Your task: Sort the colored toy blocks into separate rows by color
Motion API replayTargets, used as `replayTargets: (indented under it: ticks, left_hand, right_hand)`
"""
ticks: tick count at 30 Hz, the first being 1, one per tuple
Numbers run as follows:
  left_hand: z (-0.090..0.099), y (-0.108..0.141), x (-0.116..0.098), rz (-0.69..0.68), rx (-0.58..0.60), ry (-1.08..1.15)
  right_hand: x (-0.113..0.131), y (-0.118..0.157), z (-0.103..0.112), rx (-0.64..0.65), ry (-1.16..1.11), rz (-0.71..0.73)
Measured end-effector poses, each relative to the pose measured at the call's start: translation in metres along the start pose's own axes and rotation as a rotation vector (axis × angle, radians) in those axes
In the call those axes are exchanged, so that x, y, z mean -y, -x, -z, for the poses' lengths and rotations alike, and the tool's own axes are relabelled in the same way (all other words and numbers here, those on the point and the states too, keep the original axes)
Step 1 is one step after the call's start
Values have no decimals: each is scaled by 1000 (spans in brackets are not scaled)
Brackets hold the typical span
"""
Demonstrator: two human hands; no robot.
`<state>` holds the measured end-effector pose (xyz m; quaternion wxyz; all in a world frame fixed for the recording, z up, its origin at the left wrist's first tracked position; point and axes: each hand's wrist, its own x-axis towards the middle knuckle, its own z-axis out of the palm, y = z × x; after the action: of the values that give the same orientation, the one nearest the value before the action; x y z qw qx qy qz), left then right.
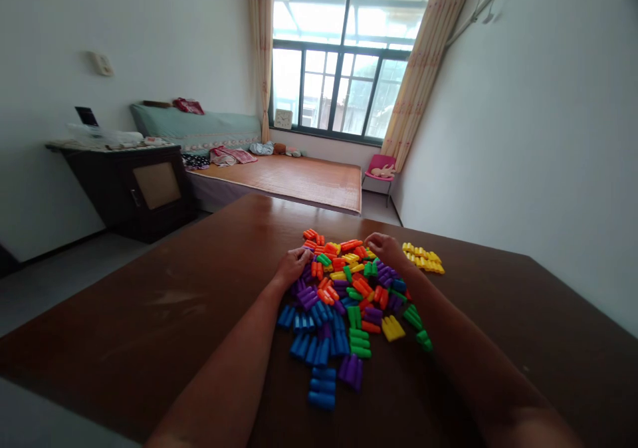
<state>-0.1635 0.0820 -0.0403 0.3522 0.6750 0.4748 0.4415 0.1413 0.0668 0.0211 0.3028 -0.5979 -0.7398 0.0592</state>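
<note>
Colourful ribbed plastic pieces lie heaped on the brown table (199, 288). My left hand (294, 265) is at the heap's left edge, its fingers closed by purple pieces (308, 296); whatever they hold is too small to make out. Over the far right of the heap is my right hand (385, 246), fingers curled together near orange pieces (351, 244), with any held item hidden. Yellow pieces (423, 259) stand in rows to the right of that hand. Blue pieces (321, 387) and a purple piece (351, 371) lie nearest me, with green pieces (359, 343) just beyond.
Past the table's far edge is a low bed (299, 177) with cloths and a backrest. A dark cabinet (149, 189) stands at the left. A pink chair (381, 167) holding a soft toy is under the window by the right wall.
</note>
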Motion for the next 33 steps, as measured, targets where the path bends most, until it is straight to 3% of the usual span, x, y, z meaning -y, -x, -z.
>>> replayTargets:
  ticks: [3, 5, 10, 14, 19, 24, 27, 30, 33]
  left_hand:
    - [0, -1, 1, -6, 12, 12]
    - [1, -1, 1, -6, 11, 24]
    - [1, 0, 1, 10, 12, 60]
    - [2, 1, -1, 9, 27, 55]
    - [3, 1, -4, 1, 44, 48]
    - [4, 1, -5, 2, 49, 43]
    - [4, 2, -8, 7, 43, 43]
    - [5, 3, -12, 13, 35, 42]
    - [5, 5, -14, 12, 35, 56]
  right_hand:
    - [-11, 9, 5, -97, -128, -60]
    - [-8, 11, 1, -64, -153, -44]
    - [23, 1, -18, 242, 111, 138]
    - [47, -12, -27, 443, 333, 142]
    - [61, -9, -24, 328, 430, 55]
    - [47, 2, -18, 193, 342, 9]
    - [40, 2, -22, 287, 241, 89]
    - [42, -3, -29, 418, 227, 78]
    - [47, -8, -34, 403, 217, 42]
